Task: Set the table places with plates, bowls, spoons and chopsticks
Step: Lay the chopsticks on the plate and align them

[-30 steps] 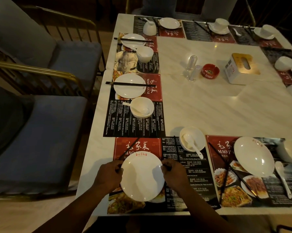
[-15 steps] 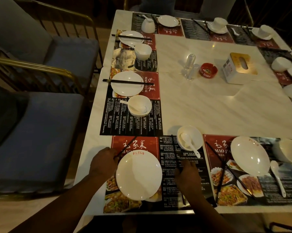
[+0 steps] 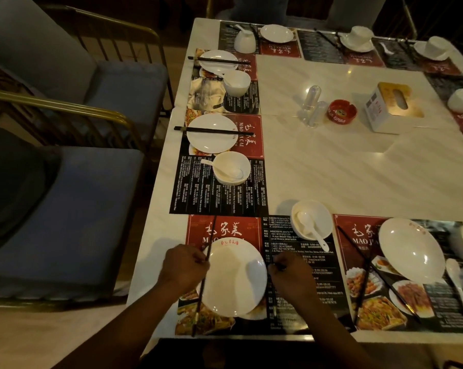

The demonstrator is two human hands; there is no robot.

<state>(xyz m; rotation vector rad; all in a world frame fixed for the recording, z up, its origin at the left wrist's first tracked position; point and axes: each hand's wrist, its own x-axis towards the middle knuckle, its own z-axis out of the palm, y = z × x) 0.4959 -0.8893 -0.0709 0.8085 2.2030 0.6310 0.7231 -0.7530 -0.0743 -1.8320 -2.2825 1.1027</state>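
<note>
Your left hand and right hand were bare. Your left forearm and right forearm were bare too, right down to the view's bottom edge.

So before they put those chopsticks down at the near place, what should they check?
1. Left hand grips the left chopstick: ok.
2. Right hand pinches the right chopstick: ok, though the hand hides most of it.
3. Plate lies flat on the placemat: ok.
4. Bowl with the spoon in it stands beyond the plate: ok.
5. Chopsticks lie paired across the plate, as the neighbouring pair does: not ok, one is on each side of the plate.
</note>
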